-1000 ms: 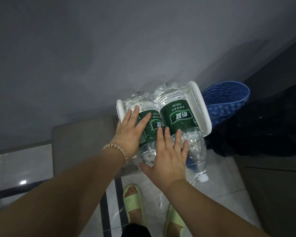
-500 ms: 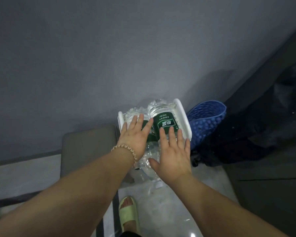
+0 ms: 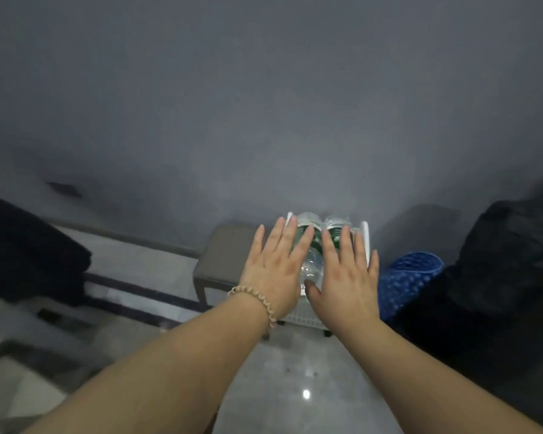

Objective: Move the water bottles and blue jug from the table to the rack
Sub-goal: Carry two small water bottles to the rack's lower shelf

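Water bottles (image 3: 308, 222) lie in rack (image 3: 365, 236); your left hand (image 3: 271, 270), right hand (image 3: 347, 281) flat, fingers spread, gripping nothing; release carelessly, they may roll out

A dim room in what appears to be a home: glossy grey floor tiles (image 3: 295, 380) with dark inlaid strips meet a plain grey wall (image 3: 264, 104), where a padded grey stool (image 3: 223, 261) stands beside a white plastic rack (image 3: 365, 242) (on small castors) and a blue perforated basket (image 3: 411, 277).
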`<state>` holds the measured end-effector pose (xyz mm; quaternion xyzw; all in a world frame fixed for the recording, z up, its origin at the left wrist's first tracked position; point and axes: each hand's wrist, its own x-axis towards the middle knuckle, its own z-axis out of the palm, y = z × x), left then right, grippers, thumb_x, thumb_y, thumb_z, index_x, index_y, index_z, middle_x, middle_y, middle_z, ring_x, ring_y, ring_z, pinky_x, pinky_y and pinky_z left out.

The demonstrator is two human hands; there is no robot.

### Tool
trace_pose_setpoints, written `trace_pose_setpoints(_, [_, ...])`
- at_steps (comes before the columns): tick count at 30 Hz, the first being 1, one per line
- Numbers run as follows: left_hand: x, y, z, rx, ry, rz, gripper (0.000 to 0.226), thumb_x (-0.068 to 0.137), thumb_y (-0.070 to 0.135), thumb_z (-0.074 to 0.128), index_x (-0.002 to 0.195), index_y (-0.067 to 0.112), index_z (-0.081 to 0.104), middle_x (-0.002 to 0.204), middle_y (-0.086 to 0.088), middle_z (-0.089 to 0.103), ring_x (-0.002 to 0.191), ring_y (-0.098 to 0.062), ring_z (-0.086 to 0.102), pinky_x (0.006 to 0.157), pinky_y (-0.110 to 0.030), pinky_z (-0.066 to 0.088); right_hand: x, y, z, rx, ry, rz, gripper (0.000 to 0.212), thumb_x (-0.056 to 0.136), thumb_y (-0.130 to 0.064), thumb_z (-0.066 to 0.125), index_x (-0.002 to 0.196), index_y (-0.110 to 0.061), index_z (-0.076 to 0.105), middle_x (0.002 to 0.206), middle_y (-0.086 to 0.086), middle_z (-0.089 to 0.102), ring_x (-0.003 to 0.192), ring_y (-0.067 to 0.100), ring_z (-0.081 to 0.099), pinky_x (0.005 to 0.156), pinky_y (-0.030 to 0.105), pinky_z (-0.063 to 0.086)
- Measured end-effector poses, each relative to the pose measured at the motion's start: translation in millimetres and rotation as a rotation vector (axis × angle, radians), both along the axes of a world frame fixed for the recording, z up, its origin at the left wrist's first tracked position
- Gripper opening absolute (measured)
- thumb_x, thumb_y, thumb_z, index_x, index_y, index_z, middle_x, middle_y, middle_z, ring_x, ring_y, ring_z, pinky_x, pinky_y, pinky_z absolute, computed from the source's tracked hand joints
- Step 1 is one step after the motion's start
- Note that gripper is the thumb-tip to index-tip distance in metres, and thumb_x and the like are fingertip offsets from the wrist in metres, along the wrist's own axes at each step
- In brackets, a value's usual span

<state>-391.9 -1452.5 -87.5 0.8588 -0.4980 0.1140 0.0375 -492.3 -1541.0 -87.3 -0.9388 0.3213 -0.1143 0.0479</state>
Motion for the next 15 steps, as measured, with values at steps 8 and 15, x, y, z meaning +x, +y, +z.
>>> trace_pose_setpoints(8, [-5, 195, 92, -0.073, -0.148, 0.318, 0.086, 0.090, 0.034, 0.049, 0.143, 0.025, -0.018, 0.157, -0.005, -0.009, 0.142, -0.021, -0.012, 0.111, -0.046, -0.014, 24, 164, 73, -0.040, -0.149, 0.304, 0.092, 0.084, -0.050, 0.055, 0.149, -0.027, -0.005, 0.159, 0.007, -0.008, 0.144, 0.024, -0.014, 0.114, 0.049, -0.007])
trace_pose_setpoints(15, [-45, 438, 124, -0.152, -0.244, 0.548, 0.072, 0.093, 0.056, 0.030, 0.146, 0.027, -0.009, 0.158, -0.003, -0.002, 0.143, -0.021, -0.008, 0.109, -0.045, -0.015, 20, 379, 112, -0.094, -0.277, 0.585, 0.083, 0.089, -0.056, 0.044, 0.150, -0.026, -0.002, 0.159, 0.008, -0.005, 0.144, 0.024, -0.012, 0.114, 0.050, -0.005])
